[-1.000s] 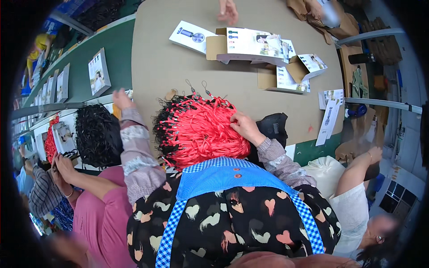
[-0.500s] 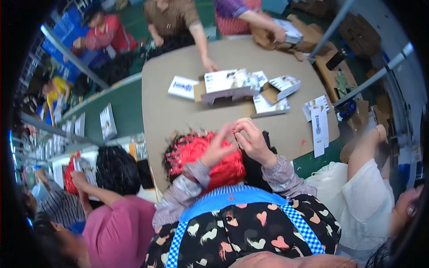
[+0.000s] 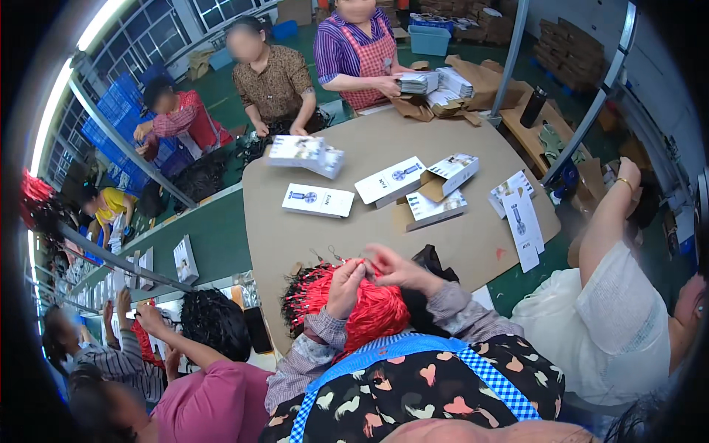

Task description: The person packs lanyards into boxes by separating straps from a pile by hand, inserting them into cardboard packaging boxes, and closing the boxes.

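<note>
In front of my body a thick bundle of red cords lies at the table's near edge, with small metal clasps and dark loops along its left side. My left hand is closed above the bundle, thumb and fingers pinched on a red cord; thin dark loops stick up beside it. Close against it, my right hand has its fingers curled together, slightly blurred, and what they pinch is too small to make out. A black bundle lies partly hidden under my right forearm.
Several white printed boxes are spread across the brown table, some with flaps up. Flat white cartons lie at its right edge. Across the table a co-worker handles stacked boxes. Other people sit close on both sides; a green conveyor runs left.
My hands have come down closer to the red bundle, and the right one has turned inward. The co-worker across has moved boxes to the table's far left. My view has tilted up.
</note>
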The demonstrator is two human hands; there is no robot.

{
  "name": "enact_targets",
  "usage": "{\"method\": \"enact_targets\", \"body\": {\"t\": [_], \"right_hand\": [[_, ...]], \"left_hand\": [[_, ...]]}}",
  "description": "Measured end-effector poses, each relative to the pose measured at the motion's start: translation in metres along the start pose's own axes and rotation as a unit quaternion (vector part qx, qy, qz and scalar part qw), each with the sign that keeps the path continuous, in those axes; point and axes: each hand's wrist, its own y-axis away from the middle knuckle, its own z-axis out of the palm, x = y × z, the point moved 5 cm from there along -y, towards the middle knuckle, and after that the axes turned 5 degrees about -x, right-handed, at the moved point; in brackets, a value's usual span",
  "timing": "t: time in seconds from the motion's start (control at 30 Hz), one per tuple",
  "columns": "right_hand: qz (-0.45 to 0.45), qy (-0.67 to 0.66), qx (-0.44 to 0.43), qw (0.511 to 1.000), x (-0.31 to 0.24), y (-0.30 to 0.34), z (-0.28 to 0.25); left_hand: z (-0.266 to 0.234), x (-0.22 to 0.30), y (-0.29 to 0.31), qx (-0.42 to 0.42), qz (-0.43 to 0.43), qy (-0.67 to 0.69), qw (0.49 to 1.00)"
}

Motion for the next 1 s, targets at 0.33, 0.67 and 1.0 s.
{"method": "enact_targets", "body": {"t": [0.33, 0.67, 1.0], "right_hand": [[0.050, 0.071, 0.025, 0.996, 0.007, -0.005, -0.033], [0.080, -0.483, 0.278, 0.826, 0.074, 0.006, -0.098], [0.200, -0.249, 0.538, 0.780, 0.181, 0.017, -0.256]], "left_hand": [[-0.057, -0.006, -0.011, 0.130, -0.018, 0.192, 0.973], [-0.001, -0.132, -0.002, 0.016, -0.247, 0.343, 0.906], [-0.045, -0.163, 0.006, 0.062, -0.272, 0.335, 0.900]]}}
